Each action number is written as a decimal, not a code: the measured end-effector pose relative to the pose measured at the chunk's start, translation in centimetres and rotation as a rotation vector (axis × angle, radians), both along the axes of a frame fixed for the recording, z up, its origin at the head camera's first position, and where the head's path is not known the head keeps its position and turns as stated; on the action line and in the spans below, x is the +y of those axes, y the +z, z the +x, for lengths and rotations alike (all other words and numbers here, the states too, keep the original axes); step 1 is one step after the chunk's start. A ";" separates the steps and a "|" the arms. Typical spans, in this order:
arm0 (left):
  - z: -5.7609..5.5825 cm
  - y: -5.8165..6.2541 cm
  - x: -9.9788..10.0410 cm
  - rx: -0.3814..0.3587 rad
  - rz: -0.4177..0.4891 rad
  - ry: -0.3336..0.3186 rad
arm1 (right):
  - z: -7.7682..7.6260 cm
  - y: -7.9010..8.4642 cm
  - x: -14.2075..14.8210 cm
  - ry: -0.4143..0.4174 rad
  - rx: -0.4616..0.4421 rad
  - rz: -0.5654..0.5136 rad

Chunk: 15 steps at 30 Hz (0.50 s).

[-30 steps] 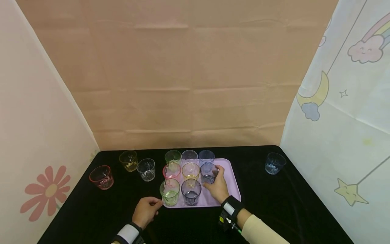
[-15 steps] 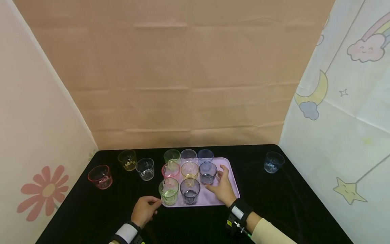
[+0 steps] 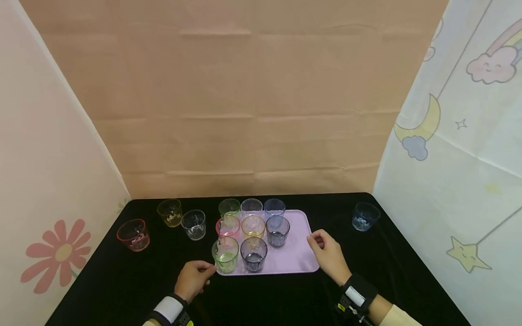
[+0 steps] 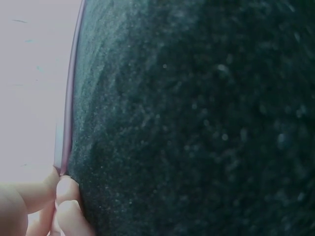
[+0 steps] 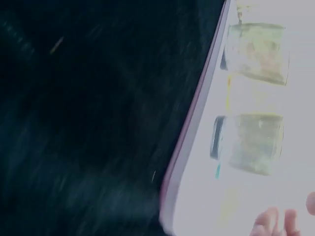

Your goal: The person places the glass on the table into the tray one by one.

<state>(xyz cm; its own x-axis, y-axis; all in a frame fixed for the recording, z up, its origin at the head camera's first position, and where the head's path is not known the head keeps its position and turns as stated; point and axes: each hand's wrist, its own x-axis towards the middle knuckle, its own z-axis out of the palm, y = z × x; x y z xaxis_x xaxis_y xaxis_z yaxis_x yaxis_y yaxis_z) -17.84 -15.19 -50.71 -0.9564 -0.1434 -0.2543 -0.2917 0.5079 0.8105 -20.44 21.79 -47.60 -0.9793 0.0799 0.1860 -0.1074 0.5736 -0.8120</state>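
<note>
A lilac tray bears several tinted glasses in three rows. The back row holds green, clear and blue ones; a pink-rimmed glass, a yellow-rimmed glass and a blue-grey glass make up the middle. In front stand a green glass and a dark purple-grey glass. My left hand pinches the tray's near-left corner; the left wrist view shows thumb and fingertip on the rim. My right hand hovers at the tray's right edge, fingers loosely bent, holding nothing.
Left of the tray, a red glass, a yellow glass and a clear glass stand on the black-covered table. A blue glass stands far right. Brown paper hangs behind, with patterned cloths at both sides.
My right hand has let go of the blue-grey glass in the middle row and moved right and toward me, to the tray's right edge. The left hand keeps its pinch on the tray.
</note>
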 end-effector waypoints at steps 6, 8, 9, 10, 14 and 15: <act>0.0 0.0 -0.2 -0.005 -0.005 0.011 | 0.4 -0.4 1.8 -0.015 -0.098 0.047; 0.0 0.0 -0.2 -0.008 -0.003 0.008 | 0.6 -0.8 2.1 -0.006 -0.144 0.071; 0.0 0.0 -0.2 -0.008 0.000 0.004 | 0.7 -0.9 2.2 0.001 -0.172 0.083; 0.0 -0.1 -0.2 -0.013 0.000 0.006 | 0.8 -1.1 2.4 0.010 -0.201 0.093; -0.1 -0.1 -0.1 -0.014 -0.002 0.000 | 1.3 -1.9 2.9 0.032 -0.286 0.151; -0.1 -0.1 -0.1 -0.011 -0.003 -0.003 | 1.4 -2.1 3.0 0.036 -0.298 0.174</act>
<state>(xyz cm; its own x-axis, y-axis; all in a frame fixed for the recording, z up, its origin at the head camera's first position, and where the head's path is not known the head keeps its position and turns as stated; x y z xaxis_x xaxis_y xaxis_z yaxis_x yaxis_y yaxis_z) -17.95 -15.26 -50.81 -0.9540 -0.1412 -0.2646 -0.2992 0.5110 0.8058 -19.05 24.80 -49.69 -0.9942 0.0366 -0.1008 0.0971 0.7062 -0.7014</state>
